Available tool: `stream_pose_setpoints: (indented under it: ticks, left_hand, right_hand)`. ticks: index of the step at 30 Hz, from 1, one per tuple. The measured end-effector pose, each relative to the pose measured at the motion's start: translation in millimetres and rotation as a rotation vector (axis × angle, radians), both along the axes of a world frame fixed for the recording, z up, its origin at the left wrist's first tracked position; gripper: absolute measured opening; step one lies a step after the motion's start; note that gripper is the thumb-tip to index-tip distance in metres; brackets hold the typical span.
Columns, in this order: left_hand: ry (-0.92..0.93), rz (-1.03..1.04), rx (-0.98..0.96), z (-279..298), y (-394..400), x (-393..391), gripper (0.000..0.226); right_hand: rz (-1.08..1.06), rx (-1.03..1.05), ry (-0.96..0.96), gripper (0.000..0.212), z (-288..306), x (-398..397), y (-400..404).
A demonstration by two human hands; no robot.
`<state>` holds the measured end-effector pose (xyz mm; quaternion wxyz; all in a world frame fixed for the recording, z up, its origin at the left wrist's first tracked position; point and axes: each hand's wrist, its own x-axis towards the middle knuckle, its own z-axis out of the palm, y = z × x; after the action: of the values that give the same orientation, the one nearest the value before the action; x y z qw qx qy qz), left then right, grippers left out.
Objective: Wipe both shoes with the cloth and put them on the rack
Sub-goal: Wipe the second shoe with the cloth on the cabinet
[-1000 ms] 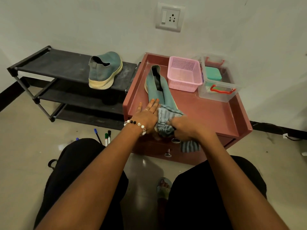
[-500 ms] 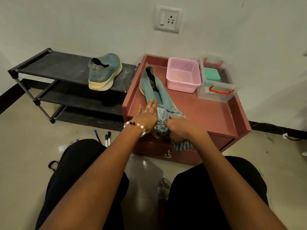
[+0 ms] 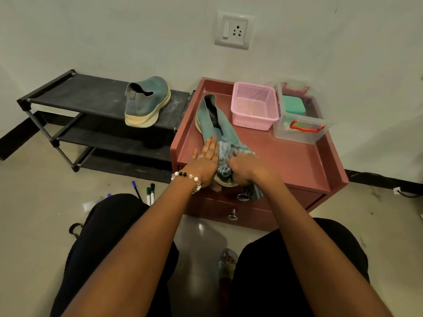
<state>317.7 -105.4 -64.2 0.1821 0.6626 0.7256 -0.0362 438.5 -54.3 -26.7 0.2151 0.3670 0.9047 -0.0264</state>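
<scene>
Near the front edge of the red cabinet [image 3: 297, 161], the left hand [image 3: 203, 163] presses flat-fingered on the second shoe [image 3: 211, 121] while the right hand [image 3: 246, 168] clutches the striped cloth [image 3: 223, 154] against it, so wiping looks unfinished; one shoe [image 3: 146, 99] already sits on the rack [image 3: 75, 92].

Bare arms, beaded bracelet [image 3: 186, 177], orange nails, black trousers [image 3: 109, 236].
</scene>
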Motion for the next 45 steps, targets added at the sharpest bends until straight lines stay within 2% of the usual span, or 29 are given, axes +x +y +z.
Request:
stream_pose_setpoints:
  ticks: [2, 6, 13, 16, 18, 23, 25, 29, 40, 45]
  left_hand:
    - [0.024, 0.004, 0.021, -2.1, -0.7, -0.5, 0.124]
    - [0.014, -0.014, -0.018, -1.0, 1.3, -1.1, 0.129]
    - [0.007, 0.011, -0.02, 3.5, 2.9, 1.6, 0.119]
    - [0.0, 0.013, -0.005, 2.1, 1.7, -1.0, 0.117]
    - [0.001, 0.007, -0.001, 1.5, 1.3, -1.3, 0.116]
    - [-0.001, 0.026, 0.017, -1.0, 1.0, 1.2, 0.12]
    - [0.003, 0.035, 0.006, -0.9, 0.5, 2.5, 0.118]
    - [-0.009, 0.047, -0.009, 3.1, 1.5, 3.7, 0.119]
    - [0.015, 0.024, -0.042, 3.5, 2.6, 1.3, 0.104]
    - [-0.007, 0.037, -0.007, 0.4, 1.4, 1.6, 0.119]
  right_hand:
    - [0.039, -0.031, -0.011, 0.043, 1.6, 6.1, -3.0]
    - [-0.007, -0.014, 0.023, 0.068, -1.5, 9.4, -4.1]
    - [0.008, 0.165, 0.034, 0.073, -10.8, -14.3, 40.2]
    - [0.015, 0.169, 0.032, 0.075, -9.0, -25.8, 51.6]
    - [0.05, 0.121, 0.022, 0.073, -4.2, -28.7, 54.5]
    - [0.091, -0.069, 0.041, 0.047, 5.8, 2.2, 41.1]
    - [0.118, -0.053, -0.006, 0.051, 4.6, 6.0, 32.8]
    - [0.071, 0.084, -0.026, 0.074, 0.2, -10.4, 30.9]
    - [0.138, 0.168, 0.024, 0.07, -5.4, -42.9, 66.0]
    - [0.135, -0.055, 0.075, 0.057, 8.8, -3.2, 41.1]
